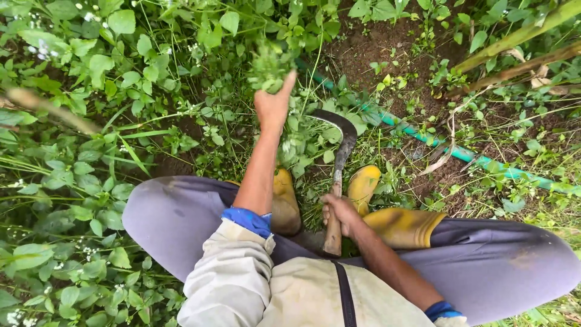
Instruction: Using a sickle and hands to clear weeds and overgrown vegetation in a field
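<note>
Down among the weeds, left hand (273, 104) raised and closed on a plucked tuft of greens (270, 65), right hand (341, 213) wrapped round the sickle (340, 158) handle, blade resting low between yellow boots (362, 184), clear of legs.

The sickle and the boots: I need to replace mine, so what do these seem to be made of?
Sickle: the curved blade looks like dark, dull metal, probably steel; the pale brown handle held in the right hand looks like bare wood. Boots: smooth yellow, mud-smeared, likely rubber or plastic.
</note>
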